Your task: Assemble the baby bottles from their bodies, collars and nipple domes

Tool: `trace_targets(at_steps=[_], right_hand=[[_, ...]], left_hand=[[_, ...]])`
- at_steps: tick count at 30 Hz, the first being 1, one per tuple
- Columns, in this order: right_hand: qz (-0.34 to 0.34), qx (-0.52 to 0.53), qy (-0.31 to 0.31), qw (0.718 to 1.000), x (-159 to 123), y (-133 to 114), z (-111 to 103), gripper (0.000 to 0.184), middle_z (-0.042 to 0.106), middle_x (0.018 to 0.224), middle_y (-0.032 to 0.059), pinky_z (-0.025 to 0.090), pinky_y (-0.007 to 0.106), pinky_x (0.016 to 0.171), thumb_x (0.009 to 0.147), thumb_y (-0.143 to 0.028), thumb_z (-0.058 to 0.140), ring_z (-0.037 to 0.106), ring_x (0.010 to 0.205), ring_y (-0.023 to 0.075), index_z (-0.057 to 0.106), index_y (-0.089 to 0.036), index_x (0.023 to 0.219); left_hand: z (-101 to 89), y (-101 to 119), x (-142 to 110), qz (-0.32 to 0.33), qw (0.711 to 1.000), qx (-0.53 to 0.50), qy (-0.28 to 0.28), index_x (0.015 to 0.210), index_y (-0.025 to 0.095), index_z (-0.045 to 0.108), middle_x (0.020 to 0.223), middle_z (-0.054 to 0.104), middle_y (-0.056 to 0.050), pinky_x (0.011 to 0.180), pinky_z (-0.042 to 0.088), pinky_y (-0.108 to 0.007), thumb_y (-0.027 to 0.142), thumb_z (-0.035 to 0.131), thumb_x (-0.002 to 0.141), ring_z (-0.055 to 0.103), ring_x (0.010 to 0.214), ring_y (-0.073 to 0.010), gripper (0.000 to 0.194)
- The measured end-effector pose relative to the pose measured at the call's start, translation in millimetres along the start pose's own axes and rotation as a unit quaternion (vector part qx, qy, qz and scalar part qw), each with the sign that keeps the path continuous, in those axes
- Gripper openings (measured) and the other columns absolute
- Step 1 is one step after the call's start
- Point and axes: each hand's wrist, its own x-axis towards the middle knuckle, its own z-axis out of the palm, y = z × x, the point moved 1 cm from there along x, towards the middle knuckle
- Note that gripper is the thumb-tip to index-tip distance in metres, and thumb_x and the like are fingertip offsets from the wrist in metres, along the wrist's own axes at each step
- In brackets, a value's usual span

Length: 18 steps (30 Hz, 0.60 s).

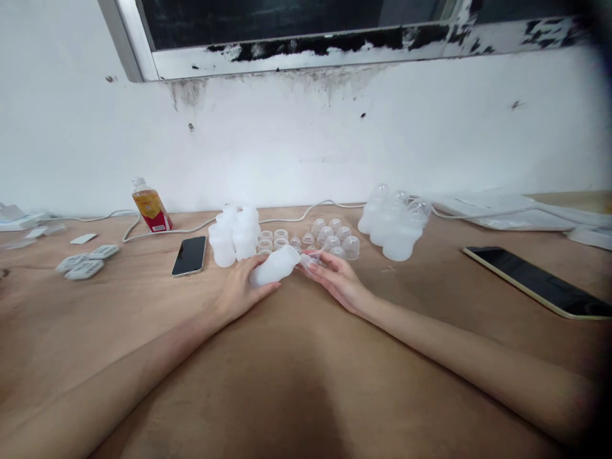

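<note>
From my head view, my left hand (pixel 241 290) is wrapped around a tilted white bottle (pixel 272 266) above the worktop (pixel 306 382); my right hand (pixel 342 280) pinches a clear piece (pixel 310 264) by its mouth, touching or not I can't tell. A loose pinch could drop the piece; a stray knuckle could scatter the clear domes (pixel 351 247) nearby.

- Bottle (pixel 273 268): translucent milky white, smooth, rounded; held slantwise, its right end tipped upward.
- Clear piece (pixel 312 264): see-through, held just right of the bottle's raised end; partly covered, so its full form and any contact cannot be told.
</note>
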Motion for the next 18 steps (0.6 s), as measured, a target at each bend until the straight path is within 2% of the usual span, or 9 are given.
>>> trace_targets(at_steps=[5, 12, 16, 18], right_hand=[[-0.039, -0.087, 0.015, 0.995, 3.1, 4.0, -5.2, 0.036, 0.056, 0.11, 0.003, 0.032, 0.035, 0.095, 0.063, -0.027, 0.066, 0.046, 0.108, 0.0174, 0.056, -0.022, 0.097], [-0.076, -0.071, 0.057, 0.993, 0.5, 2.3, -2.7, 0.033, 0.053, 0.111, 0.0034, 0.036, 0.033, 0.092, 0.065, -0.026, 0.065, 0.048, 0.104, 0.0164, 0.051, -0.023, 0.094], [-0.077, -0.073, 0.002, 0.994, -2.1, -0.4, 1.6, 0.032, 0.053, 0.11, 0.0022, 0.04, 0.03, 0.088, 0.063, -0.021, 0.066, 0.052, 0.098, 0.014, 0.047, -0.023, 0.088], [-0.073, -0.085, -0.016, 0.994, -2.7, -1.9, 2.6, 0.031, 0.052, 0.111, 0.0023, 0.043, 0.03, 0.084, 0.063, -0.021, 0.066, 0.054, 0.093, 0.0131, 0.045, -0.024, 0.087]], left_hand=[[4.0, -6.5, 3.1, -0.028, 0.999, -0.03, 0.017, 0.109, 0.02, 0.05, 0.104, 0.058, -0.005, 0.08, 0.042, -0.035, 0.046, 0.058, 0.066, 0.053, 0.095, -0.0224, 0.051], [0.7, -4.8, 4.9, -0.022, 0.998, -0.055, 0.027, 0.108, 0.019, 0.052, 0.106, 0.056, -0.006, 0.088, 0.039, -0.034, 0.041, 0.059, 0.067, 0.051, 0.099, -0.021, 0.047], [-1.8, 1.3, 0.5, 0.017, 0.998, -0.055, -0.015, 0.112, 0.022, 0.046, 0.103, 0.056, -0.004, 0.083, 0.041, -0.032, 0.038, 0.059, 0.067, 0.053, 0.095, -0.019, 0.05], [-3.0, 2.6, -1.6, 0.01, 0.997, -0.073, -0.004, 0.111, 0.021, 0.042, 0.101, 0.056, -0.004, 0.079, 0.043, -0.031, 0.038, 0.061, 0.065, 0.053, 0.092, -0.0181, 0.053]])
